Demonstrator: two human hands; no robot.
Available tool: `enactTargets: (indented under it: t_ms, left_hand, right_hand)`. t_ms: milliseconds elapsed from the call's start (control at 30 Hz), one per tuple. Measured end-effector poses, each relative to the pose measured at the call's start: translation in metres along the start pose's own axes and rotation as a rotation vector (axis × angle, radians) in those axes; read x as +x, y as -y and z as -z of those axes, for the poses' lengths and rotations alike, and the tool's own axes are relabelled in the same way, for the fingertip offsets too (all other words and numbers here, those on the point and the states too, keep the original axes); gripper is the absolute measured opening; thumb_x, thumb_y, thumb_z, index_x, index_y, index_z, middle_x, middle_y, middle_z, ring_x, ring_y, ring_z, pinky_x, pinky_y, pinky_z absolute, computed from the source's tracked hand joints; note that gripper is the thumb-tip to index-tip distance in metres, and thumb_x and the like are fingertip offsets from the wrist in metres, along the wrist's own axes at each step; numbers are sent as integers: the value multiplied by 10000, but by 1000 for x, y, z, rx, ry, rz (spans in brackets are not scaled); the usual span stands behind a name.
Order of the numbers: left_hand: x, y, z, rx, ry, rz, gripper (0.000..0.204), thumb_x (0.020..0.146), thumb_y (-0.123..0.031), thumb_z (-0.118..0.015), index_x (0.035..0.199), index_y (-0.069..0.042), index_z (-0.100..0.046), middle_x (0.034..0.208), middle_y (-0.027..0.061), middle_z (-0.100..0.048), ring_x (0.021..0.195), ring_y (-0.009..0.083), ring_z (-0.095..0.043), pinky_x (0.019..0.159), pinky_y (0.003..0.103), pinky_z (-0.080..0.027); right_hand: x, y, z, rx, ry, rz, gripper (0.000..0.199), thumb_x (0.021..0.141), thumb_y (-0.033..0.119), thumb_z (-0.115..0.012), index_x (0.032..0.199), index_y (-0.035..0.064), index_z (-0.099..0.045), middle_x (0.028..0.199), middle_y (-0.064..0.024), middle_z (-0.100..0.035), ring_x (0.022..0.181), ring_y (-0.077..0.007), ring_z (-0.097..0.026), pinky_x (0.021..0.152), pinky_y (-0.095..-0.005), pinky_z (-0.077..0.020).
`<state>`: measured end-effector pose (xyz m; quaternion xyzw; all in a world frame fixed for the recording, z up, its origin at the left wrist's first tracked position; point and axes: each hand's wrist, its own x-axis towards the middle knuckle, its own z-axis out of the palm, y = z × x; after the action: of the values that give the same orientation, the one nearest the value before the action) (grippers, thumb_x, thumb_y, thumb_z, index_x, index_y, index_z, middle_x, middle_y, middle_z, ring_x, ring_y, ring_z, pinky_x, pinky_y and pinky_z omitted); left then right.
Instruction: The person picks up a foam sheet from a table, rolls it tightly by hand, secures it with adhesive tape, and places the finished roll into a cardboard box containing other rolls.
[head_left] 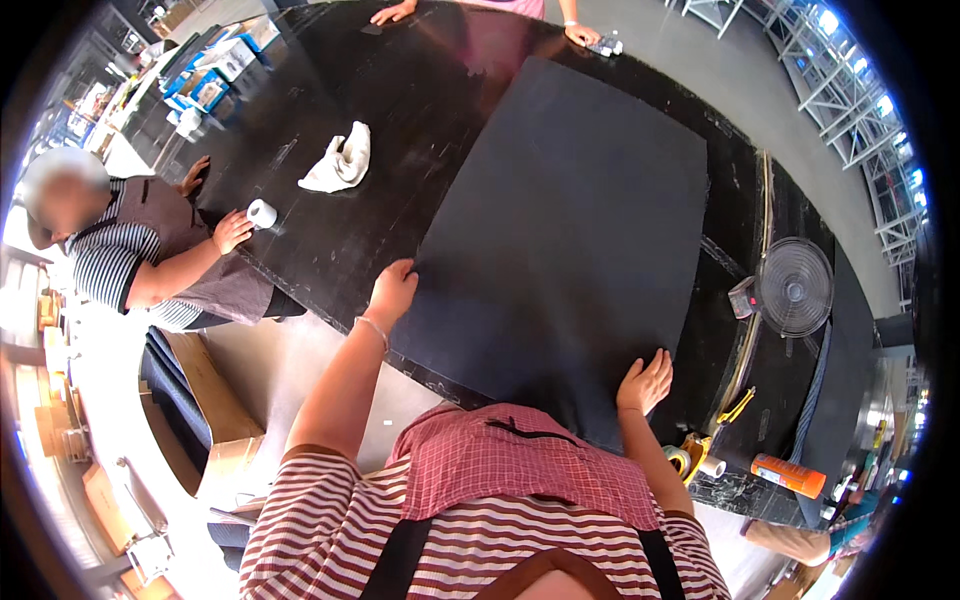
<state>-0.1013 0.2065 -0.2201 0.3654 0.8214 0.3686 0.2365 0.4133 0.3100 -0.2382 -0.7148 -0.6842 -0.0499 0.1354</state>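
Note:
A large black sheet [570, 230] lies flat on the dark table [420, 90] before me. My left hand [393, 292] is at the sheet's left edge, with its fingers curled together on that edge. On the near right part of the sheet rests my right hand [645, 384], fingers stretched out and close to the right edge. Nothing shows between the right hand's fingers. Beyond the left edge, a crumpled white cloth [338, 160] lies on the table.
A co-worker's hand [233, 231] touches a white roll [262, 213] at left; another person's hands [582, 34] rest at the far edge. Right: a round fan [794, 287], yellow cutter [737, 405], tape roll [678, 462], orange can [788, 475]. An open carton [215, 400] stands lower left.

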Motion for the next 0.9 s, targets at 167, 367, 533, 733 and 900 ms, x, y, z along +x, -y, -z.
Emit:
enactTargets:
  t_ms: [167,367,533,733,900]
  left_hand:
    - [64,-2,-9,46,80,55,337,954,-176,-634,1249,-20,-680,1115,171,-746,1070,294,-711,930,373,-541]
    - [74,-13,8,49,214,200,231,916,-153,-707,1100,-13,-727,922,118,-751,851,187,-715,784,322,-561]
    - [80,-11,11,-109,235,301,127,928,-114,-696,984,-2,-715,805,51,-695,726,113,-636,643,298,-532]
    - [76,2,11,-221,229,345,121,983,-110,-628,990,-5,-687,856,37,-690,699,117,-615,601,281,-511]
    - [77,9,12,-398,123,434,168,1030,-146,-551,1030,-8,-647,898,73,-711,718,142,-671,597,279,-513]
  right_hand:
    - [7,-5,0,-48,43,-11,535,996,281,-551,1482,76,-464,1538,-108,-459,1417,-324,-411,1164,-481,-323]
    - [12,1,-5,-41,81,2,534,1005,268,-534,1494,76,-440,1555,-105,-437,1424,-330,-399,1172,-479,-308]
    - [11,-4,-8,-76,101,1,529,1018,288,-512,1501,89,-428,1565,-96,-427,1432,-328,-387,1168,-484,-312]
    - [12,-6,-12,-71,82,30,526,1029,298,-495,1508,97,-417,1574,-95,-416,1436,-326,-381,1169,-485,-311]
    - [13,-6,-12,-80,97,15,521,1036,303,-483,1511,99,-416,1574,-104,-411,1436,-331,-380,1173,-487,-306]
